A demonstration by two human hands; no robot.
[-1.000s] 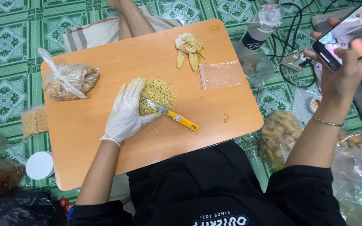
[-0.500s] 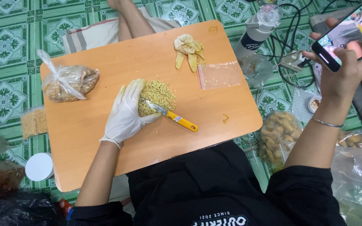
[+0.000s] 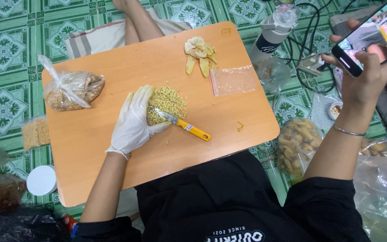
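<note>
Little has shifted since the earlier frame: the left hand (image 3: 134, 121), in a white glove, stays cupped with fingers pressed together around a heap of yellowish chopped bits (image 3: 166, 102) near the middle of the orange wooden table (image 3: 90, 139). A yellow-handled knife (image 3: 185, 127) lies just beside the palm, its blade touching the heap. Off the table's right edge, the bare right hand (image 3: 363, 76) is raised, fingers curled around a smartphone (image 3: 372, 38). A knotted clear bag of snacks (image 3: 70, 91) sits near the left edge, a small empty zip bag (image 3: 234, 80) towards the far right corner.
</note>
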